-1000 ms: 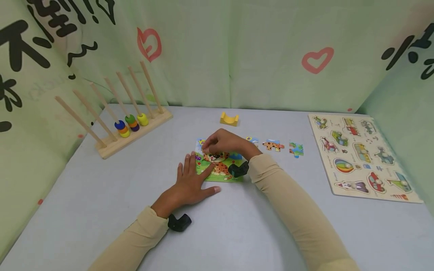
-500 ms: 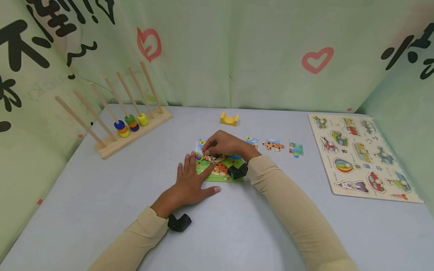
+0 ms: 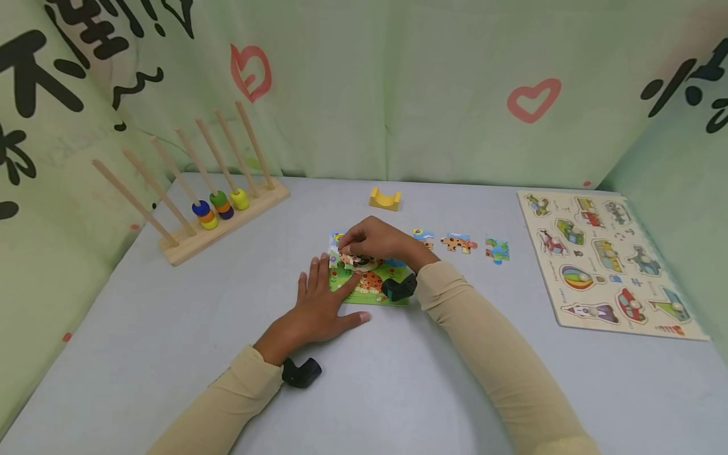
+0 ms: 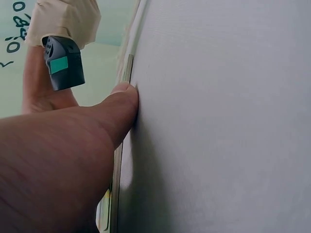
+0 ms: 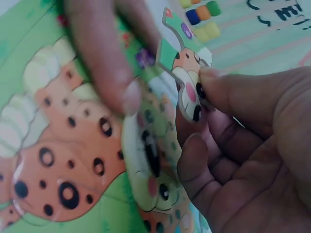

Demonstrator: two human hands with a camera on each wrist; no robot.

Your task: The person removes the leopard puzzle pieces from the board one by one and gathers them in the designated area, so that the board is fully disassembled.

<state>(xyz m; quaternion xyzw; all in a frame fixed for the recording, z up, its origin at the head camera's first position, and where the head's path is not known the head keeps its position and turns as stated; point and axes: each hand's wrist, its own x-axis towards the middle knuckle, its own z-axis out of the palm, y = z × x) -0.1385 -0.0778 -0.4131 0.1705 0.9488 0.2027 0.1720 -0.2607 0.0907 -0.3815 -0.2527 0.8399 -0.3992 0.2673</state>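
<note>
My right hand pinches a jigsaw piece between thumb and fingertips. Part of a spotted leopard's face and some green show on it, and it stands tilted up over the puzzle board. That board carries a leopard picture on green grass; the printed face lies under the raised piece. My left hand rests with fingers spread over the board's left side, index finger reaching across the picture. In the left wrist view the thumb lies by the board's edge.
Three loose jigsaw pieces lie right of the board: one partly behind my right wrist, a spotted piece and a green-blue piece. A yellow block sits behind, a wooden peg rack back left, a knob puzzle right.
The piece in my right hand has tilted up off the board, so the face below looks broken up. Both hands stay almost in place, the left one still on the board.
</note>
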